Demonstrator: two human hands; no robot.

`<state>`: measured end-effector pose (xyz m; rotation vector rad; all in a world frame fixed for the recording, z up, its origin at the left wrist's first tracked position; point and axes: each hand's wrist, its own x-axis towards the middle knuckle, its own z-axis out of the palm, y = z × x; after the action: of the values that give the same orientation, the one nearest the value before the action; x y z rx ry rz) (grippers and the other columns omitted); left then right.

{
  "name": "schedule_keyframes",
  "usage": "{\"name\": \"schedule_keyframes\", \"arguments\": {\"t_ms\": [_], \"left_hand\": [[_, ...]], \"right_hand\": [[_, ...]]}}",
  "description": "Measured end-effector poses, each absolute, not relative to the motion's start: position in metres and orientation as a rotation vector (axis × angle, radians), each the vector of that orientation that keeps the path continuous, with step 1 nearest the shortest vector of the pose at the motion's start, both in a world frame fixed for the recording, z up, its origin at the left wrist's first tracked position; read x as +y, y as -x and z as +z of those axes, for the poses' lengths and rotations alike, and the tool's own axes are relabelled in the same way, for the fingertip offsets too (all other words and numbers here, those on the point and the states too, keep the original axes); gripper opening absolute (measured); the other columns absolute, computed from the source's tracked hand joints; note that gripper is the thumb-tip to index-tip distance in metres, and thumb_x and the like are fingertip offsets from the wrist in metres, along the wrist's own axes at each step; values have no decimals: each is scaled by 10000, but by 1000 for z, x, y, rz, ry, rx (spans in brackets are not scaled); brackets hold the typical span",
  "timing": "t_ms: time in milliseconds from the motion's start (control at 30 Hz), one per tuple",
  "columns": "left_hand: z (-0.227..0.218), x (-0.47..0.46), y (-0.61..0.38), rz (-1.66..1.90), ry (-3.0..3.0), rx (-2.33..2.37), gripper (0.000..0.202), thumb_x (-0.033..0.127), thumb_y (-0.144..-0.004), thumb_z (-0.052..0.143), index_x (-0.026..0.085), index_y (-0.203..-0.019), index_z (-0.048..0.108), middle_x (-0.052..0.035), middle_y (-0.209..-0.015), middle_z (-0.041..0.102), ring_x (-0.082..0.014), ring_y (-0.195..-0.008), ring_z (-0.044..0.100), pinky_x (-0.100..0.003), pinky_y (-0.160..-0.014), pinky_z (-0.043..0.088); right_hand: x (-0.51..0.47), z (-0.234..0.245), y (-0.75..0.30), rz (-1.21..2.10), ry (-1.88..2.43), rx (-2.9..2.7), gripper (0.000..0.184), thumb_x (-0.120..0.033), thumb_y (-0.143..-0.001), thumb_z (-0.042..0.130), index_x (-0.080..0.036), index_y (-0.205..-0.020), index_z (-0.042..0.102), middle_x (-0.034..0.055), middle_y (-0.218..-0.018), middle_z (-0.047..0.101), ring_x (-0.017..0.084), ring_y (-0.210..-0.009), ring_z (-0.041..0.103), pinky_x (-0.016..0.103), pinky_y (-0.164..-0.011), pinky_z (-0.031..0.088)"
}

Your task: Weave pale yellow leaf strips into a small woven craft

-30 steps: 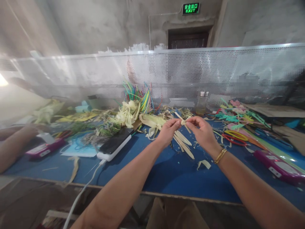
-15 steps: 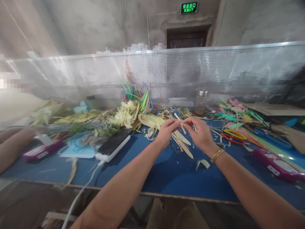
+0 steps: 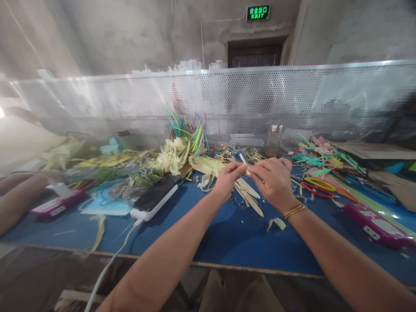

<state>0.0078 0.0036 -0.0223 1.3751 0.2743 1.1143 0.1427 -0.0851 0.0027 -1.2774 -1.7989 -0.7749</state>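
Observation:
Between my fingertips, above the blue table (image 3: pixel 227 242), is a narrow pale strip (image 3: pixel 242 159) that looks like dried corn husk. My left hand (image 3: pixel 228 180) pinches it from the left, thumb and forefinger pressed together. From the right, my right hand (image 3: pixel 273 181) grips it close by, its fingers curled and partly hiding the strip. Several cut husk strips (image 3: pixel 248 197) lie on the table just under my hands. A wider husk piece (image 3: pixel 206 167) rests behind my left hand, and a small curled scrap (image 3: pixel 277 224) lies nearer me.
Left of my arm, a phone (image 3: pixel 159 190) lies on a white power bank (image 3: pixel 154 210) with a cable (image 3: pixel 113 255). Red- and yellow-handled scissors (image 3: pixel 320 185) and a magenta device (image 3: pixel 377 225) are at right. A glass bottle (image 3: pixel 274 138) stands behind. Another person's arm (image 3: pixel 22 199) is at far left.
My right hand has turned and its fingers have closed further over the strip, so less of the strip shows below my fingers. My left hand stays almost in place.

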Motion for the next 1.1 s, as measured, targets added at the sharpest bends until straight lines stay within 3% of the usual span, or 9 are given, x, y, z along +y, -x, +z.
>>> {"name": "schedule_keyframes", "arguments": {"t_ms": [133, 267, 467, 700, 867, 1100], "left_hand": [[-21, 3, -8, 1133, -1398, 253, 222, 343, -714, 697, 181, -864, 685, -15, -821, 636, -119, -780, 551, -275, -784, 413], [-20, 1, -8, 1138, -1455, 247, 249, 335, -709, 704, 181, -905, 694, -35, -897, 663, -143, -845, 573, -309, -842, 417], [-20, 1, -8, 1113, -1484, 234, 341, 278, -657, 750, 184, -978, 685, -37, -886, 678, -151, -826, 592, -331, -839, 430], [-12, 3, 0, 1021, -1553, 245, 279, 255, -689, 715, 195, -961, 701, -38, -934, 690, -149, -865, 602, -329, -882, 416], [-10, 7, 5, 970, -1633, 208, 272, 247, -688, 709, 202, -956, 694, -43, -944, 678, -150, -873, 600, -319, -852, 425], [-8, 9, 6, 996, -1748, 250, 320, 253, -717, 685, 206, -1032, 661, -53, -965, 656, -155, -876, 585, -311, -829, 425]], "right_hand": [[-80, -1, -139, -517, 1284, -1629, 177, -348, -848, 548, -229, -764, 648, 21, -788, 649, 186, -798, 548, 368, -807, 325], [-74, -4, -138, -124, 1221, -1487, 185, -360, -794, 603, -208, -689, 619, 14, -699, 629, 161, -686, 548, 314, -694, 395], [-65, -13, -141, 346, 1177, -1259, 239, -418, -719, 663, -192, -678, 596, 7, -654, 605, 146, -638, 530, 300, -652, 426], [-66, -8, -151, 71, 1252, -1326, 396, -390, -641, 728, -227, -989, 635, 60, -1042, 629, 224, -957, 546, 396, -858, 408], [-67, -9, -147, 368, 1173, -1380, 247, -374, -685, 689, -199, -852, 639, 24, -788, 641, 165, -736, 567, 340, -728, 443], [-63, -16, -143, 580, 1099, -1270, 237, -403, -680, 691, -202, -732, 577, -7, -692, 593, 138, -658, 526, 292, -646, 421]]}}
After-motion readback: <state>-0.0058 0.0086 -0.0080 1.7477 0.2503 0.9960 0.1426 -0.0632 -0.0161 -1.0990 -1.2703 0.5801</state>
